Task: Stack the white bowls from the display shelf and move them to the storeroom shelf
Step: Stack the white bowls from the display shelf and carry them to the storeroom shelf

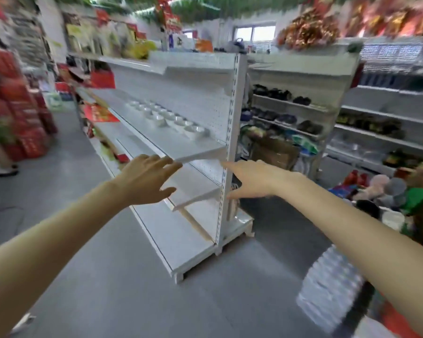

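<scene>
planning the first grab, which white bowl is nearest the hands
The bowl at the right end of the rows, next to the upright post; all the rest sit farther left and farther back.

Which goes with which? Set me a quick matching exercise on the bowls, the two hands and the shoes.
1 white bowls
2 left hand
3 right hand
4 dark shoes

A open, fingertip by the upright post
B on the shelving to the right
C in rows on the display shelf
D open, fingers spread, before the shelf edge

Pairs: 1-C, 2-D, 3-A, 4-B
</scene>
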